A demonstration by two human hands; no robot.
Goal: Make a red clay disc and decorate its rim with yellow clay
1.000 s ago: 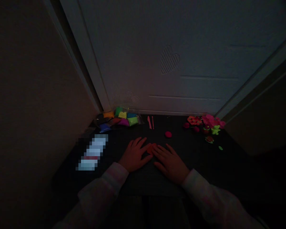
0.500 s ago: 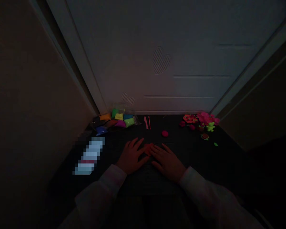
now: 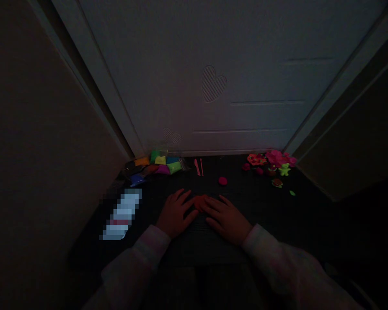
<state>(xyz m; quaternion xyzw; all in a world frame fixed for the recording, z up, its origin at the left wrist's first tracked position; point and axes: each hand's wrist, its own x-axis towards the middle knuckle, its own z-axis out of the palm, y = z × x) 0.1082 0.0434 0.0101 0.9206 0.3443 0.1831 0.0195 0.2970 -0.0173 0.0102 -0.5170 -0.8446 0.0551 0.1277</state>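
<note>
A flat red piece of modelling clay (image 3: pixel 200 203) lies on the dark table (image 3: pixel 194 252), between my hands. My left hand (image 3: pixel 177 214) rests flat to its left, fingers apart, with the index fingertip at the clay's edge. From the right, my right hand (image 3: pixel 227 218) is laid palm down with stretched fingers, their tips over the clay's right part. Those fingers hide some of the red piece. Just beyond the hands sits a round pink lump of clay (image 3: pixel 223 181). A pink plastic knife (image 3: pixel 197 167) and a thin pink stick (image 3: pixel 201 167) lie farther back.
Small bags of coloured clay (image 3: pixel 161 168) are heaped at the back left. A bright pixelated screen (image 3: pixel 123 215) lies nearer on the left. At the back right are pink clay shapes (image 3: pixel 280 158), a yellow-green bear figure (image 3: pixel 284 169) and a small green leaf shape (image 3: pixel 292 193). A white door (image 3: pixel 168 77) stands behind.
The view has shifted slightly. Both hands keep nearly the same place at the red clay, and a little more of the clay shows between them.
</note>
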